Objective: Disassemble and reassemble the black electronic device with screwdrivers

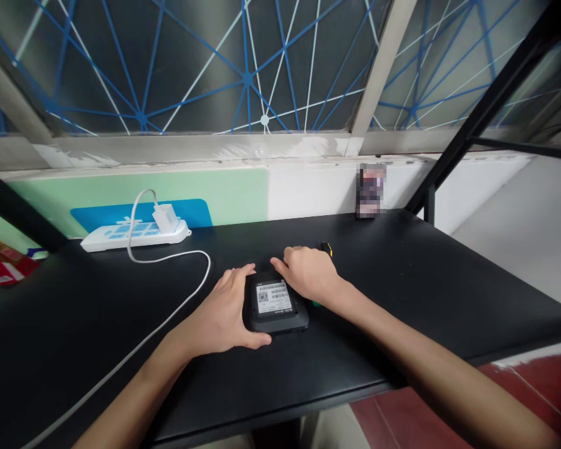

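A flat black electronic device (280, 321) lies on the black table with its white printed label (273, 298) facing up. Around its left side curves my left hand (219, 312), thumb at the near edge and fingers at the far left corner, gripping it. My right hand (308, 271) is at the device's far right corner, fingers curled under and thumb pointing left. What those fingers hold, if anything, is hidden. A black-and-yellow object (326, 249) shows just behind the right hand, and a bit of green (316, 304) peeks out below it.
A white power strip (135, 236) with a plugged-in white charger (165, 218) stands at the back left. Its white cable (168, 318) runs across the table's left side. A red package (7, 262) is at far left. A blurred-out upright object (371, 190) leans on the wall.
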Demonstrator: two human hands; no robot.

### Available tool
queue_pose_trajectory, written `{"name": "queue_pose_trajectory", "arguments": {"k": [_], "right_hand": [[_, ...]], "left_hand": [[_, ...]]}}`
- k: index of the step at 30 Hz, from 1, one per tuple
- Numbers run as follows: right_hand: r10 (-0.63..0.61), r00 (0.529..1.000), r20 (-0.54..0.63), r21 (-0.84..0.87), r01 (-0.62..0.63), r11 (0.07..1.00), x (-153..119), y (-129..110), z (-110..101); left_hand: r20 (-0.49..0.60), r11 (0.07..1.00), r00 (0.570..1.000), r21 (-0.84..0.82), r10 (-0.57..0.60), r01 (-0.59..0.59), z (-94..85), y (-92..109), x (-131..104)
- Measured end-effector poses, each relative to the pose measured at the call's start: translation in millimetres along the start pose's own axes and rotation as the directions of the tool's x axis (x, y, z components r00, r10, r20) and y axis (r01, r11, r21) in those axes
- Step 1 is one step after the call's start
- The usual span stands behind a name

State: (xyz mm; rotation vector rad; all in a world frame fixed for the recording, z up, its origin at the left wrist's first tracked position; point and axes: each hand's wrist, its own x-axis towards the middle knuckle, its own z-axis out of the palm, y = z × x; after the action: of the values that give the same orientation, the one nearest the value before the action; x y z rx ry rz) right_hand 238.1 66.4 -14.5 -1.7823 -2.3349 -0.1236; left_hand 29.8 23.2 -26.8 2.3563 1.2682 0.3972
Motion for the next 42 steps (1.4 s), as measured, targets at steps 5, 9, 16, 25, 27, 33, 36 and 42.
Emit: {"name": "queue_pose_trajectory", "arguments": {"k": [5, 9, 16, 25, 27, 33, 36, 42], "right_hand": [[-0.035, 0.996, 0.084, -0.009, 0.036, 0.999, 9.7, -0.8, -0.5], [-0.022, 0.991, 0.130, 0.003, 0.022, 1.000, 14.7, 1.5, 2.4], [0.048, 0.987, 0.150, 0.047, -0.055, 0.997, 17.4, 2.7, 6.8], [-0.003, 0.997, 0.073, 0.145, -0.008, 0.989, 9.3, 6.5, 6.5], [-0.012, 0.999, 0.044, 0.167, 0.004, 0.986, 6.8, 8.0, 5.9], [-0.007, 1.000, -0.012, 0.206, 0.009, 0.978, 2.2, 9.5, 7.5], [-0.005, 1.000, -0.013, 0.207, 0.008, 0.978, 2.0, 9.1, 9.7], [0.053, 0.998, -0.025, 0.191, -0.047, 0.980, 2.9, 7.9, 15.4]], "left_hand": [[0.014, 1.000, 1.000, 0.018, 0.016, -0.016, -0.7, -0.7, 1.5], [0.036, 0.999, 0.999, 0.029, 0.013, -0.014, -2.5, -0.4, 4.0], [0.075, 0.999, 0.997, 0.035, 0.024, -0.026, -6.4, 3.4, 7.2], [0.054, 0.997, 0.998, -0.066, -0.021, 0.025, -6.6, 1.1, 5.7], [0.045, 0.996, 0.999, -0.085, -0.020, 0.024, -5.9, 0.1, 4.7], [-0.016, 0.997, 0.999, -0.070, -0.031, 0.030, -7.1, 0.1, 4.0], [-0.001, 0.997, 1.000, -0.073, -0.026, 0.026, -9.0, -0.9, 3.7], [-0.036, 0.999, 0.999, -0.045, -0.006, 0.004, -6.4, -6.4, -0.8]]}}
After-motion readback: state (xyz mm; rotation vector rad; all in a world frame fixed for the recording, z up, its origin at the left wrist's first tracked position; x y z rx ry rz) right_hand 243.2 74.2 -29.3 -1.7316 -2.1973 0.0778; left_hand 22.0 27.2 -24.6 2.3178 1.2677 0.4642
